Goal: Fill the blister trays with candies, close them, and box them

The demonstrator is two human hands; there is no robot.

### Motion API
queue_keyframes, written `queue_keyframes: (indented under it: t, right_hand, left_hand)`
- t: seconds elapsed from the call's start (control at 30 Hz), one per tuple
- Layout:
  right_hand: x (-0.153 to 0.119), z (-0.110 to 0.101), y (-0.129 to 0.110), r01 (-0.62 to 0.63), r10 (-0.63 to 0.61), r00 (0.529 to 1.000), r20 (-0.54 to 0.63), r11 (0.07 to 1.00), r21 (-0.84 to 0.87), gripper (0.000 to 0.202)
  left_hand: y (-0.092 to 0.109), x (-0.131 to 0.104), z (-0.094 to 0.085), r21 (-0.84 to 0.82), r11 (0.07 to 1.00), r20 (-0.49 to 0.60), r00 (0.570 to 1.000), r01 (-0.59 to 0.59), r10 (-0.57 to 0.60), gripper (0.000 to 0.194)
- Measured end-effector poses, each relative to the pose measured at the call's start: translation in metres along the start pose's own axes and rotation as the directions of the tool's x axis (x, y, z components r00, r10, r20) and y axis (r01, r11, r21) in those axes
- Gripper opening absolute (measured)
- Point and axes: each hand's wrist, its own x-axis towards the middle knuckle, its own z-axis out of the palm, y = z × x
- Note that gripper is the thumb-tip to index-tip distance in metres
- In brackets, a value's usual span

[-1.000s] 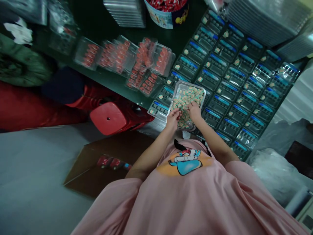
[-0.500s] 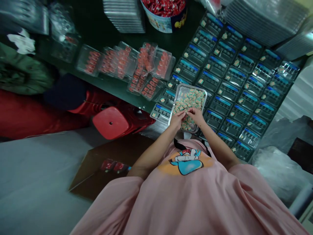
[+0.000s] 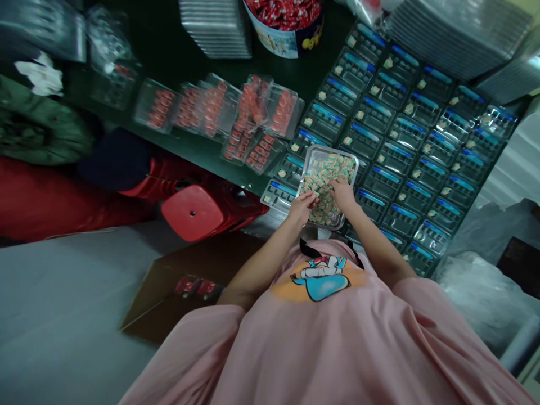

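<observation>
A metal tray [image 3: 353, 159] full of small tan-and-green pieces [image 3: 324, 169] sits at the table edge in front of me. Over its left side, my left hand [image 3: 301, 208] is closed in a pinch, with what looks like one of the small pieces at its fingertips. My right hand [image 3: 343, 195] reaches down into the pile, its fingers bent together against the pieces. Whatever lies between those fingers is too small to make out. Clear blister trays [image 3: 390, 128], each with a blue pen-like item, stand in rows to the right; many have a small tan piece in a corner.
Clear packs of red pieces [image 3: 282, 109] lie left of the tray. Behind stand a tub of red wrapped items [image 3: 276, 42] and stacks of clear plastic trays [image 3: 455, 34]. A red stool [image 3: 192, 212] and an open cardboard box [image 3: 145, 298] are below the table at left.
My hands have moved apart from where they met over the tray. The right one has gone up and right into the pieces; the left has shifted slightly left.
</observation>
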Motion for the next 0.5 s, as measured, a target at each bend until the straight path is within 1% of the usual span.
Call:
queue_keyframes:
  t: [0.1, 0.2, 0.3, 0.37, 0.5]
  right_hand:
    - [0.0014, -0.0004, -0.0035, 0.007, -0.005, 1.0, 0.02, 0.998, -0.062, 0.025]
    - [0.0, 0.0008, -0.0029, 0.051, -0.047, 0.998, 0.044, 0.993, -0.106, 0.024]
    - [-0.0018, 0.0036, -0.0002, 0.088, -0.086, 0.996, 0.028, 0.99, -0.111, 0.026]
    - [-0.002, 0.0049, 0.0016, 0.096, -0.095, 0.995, 0.017, 0.989, -0.11, 0.029]
    - [0.0, 0.0035, 0.004, 0.14, -0.138, 0.99, 0.027, 0.987, -0.084, 0.021]
  left_hand:
    - [-0.0021, 0.0005, -0.0003, -0.005, 1.0, -0.005, 1.0, 0.003, -0.003, 0.02]
    - [-0.0061, 0.0037, -0.0005, 0.011, 1.0, -0.036, 0.999, 0.02, -0.02, 0.023]
    - [-0.0091, 0.0062, -0.0005, 0.028, 0.999, -0.043, 0.998, 0.046, -0.044, 0.026]
    - [-0.0096, 0.0062, -0.0001, 0.014, 0.998, -0.029, 0.998, 0.063, -0.062, 0.024]
    - [-0.0077, 0.0035, 0.002, -0.03, 0.996, -0.015, 0.996, 0.085, -0.085, 0.019]
